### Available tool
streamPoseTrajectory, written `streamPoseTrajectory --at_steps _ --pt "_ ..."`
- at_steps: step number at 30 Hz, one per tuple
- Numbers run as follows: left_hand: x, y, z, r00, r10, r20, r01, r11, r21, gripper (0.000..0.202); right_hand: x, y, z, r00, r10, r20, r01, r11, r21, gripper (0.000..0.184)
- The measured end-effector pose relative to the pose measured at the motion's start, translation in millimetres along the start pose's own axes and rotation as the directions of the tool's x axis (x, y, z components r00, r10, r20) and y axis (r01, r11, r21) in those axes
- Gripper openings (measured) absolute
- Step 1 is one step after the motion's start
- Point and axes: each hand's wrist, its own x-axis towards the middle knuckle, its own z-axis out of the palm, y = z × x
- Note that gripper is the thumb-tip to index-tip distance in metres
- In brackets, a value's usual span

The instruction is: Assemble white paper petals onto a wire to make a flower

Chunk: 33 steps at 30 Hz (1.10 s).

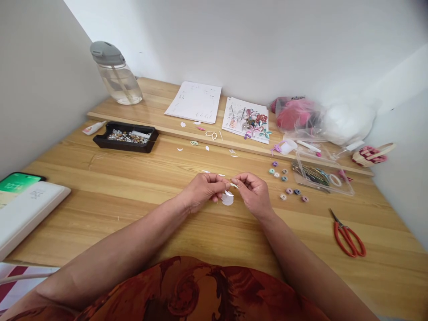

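Note:
Near the middle of the table my left hand (207,188) and my right hand (252,191) meet with pinched fingertips. Between them is a small pale curved piece (234,186), thin and leaf-like, with its ends hidden by the fingers. Just below the fingertips shows a white rounded cutout (228,200); whether it is held or lies on the wood I cannot tell. A little beyond the hands lie narrow white slips (206,171). Farther back are a green-striped leaf shape (194,143), a small white petal (207,148) and a cream leaf outline (211,134).
Red-handled scissors (347,236) lie at right, below several thread spools (283,196) and a clear tray (334,187) of tools. Toward the back left, a black bead tray (125,147) sits before a water bottle (117,78). A white power bank (36,207) partly covers a phone (16,183).

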Motion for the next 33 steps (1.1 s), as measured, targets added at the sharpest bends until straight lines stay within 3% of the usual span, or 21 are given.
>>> streamPoseTrajectory --at_steps 6,12,15,18,21,23,27,33 --pt "-1.2 2.5 1.0 0.992 0.070 -0.104 -0.078 0.994 -0.076 0.028 -8.6 -1.2 8.4 0.999 0.030 0.017 -0.030 0.999 0.027 0.015" --pt "-5.2 10.7 3.5 0.949 0.223 -0.223 -0.233 0.972 -0.018 0.028 -19.0 -18.3 15.5 0.994 -0.109 -0.009 0.105 0.975 -0.198 0.010" --pt "-7.6 13.8 5.2 0.943 0.243 -0.229 -0.248 0.969 0.008 0.027 -20.7 -29.4 12.4 0.965 -0.262 0.027 0.252 0.891 -0.377 0.007" --pt "-10.1 18.0 6.7 0.942 0.265 -0.205 -0.261 0.964 0.045 0.026 -18.9 -42.8 5.3 0.905 -0.419 0.075 0.393 0.755 -0.525 0.010" --pt "-12.7 26.3 7.6 0.944 0.279 -0.178 -0.265 0.959 0.100 0.025 -13.1 -60.5 -2.6 0.848 -0.508 0.151 0.488 0.639 -0.594 0.013" --pt "-14.5 34.6 8.3 0.946 0.286 -0.154 -0.264 0.953 0.146 0.025 -7.1 -73.6 -6.8 0.829 -0.530 0.180 0.521 0.614 -0.593 0.014" --pt "-16.4 54.9 11.7 0.942 0.326 -0.079 -0.306 0.932 0.197 0.024 8.2 -94.1 -12.1 0.845 -0.519 0.126 0.501 0.689 -0.524 0.010" --pt "-8.4 75.8 16.6 0.944 0.330 -0.007 -0.322 0.925 0.201 0.024 32.0 -96.0 -19.0 0.941 -0.339 0.000 0.328 0.910 -0.252 0.009"
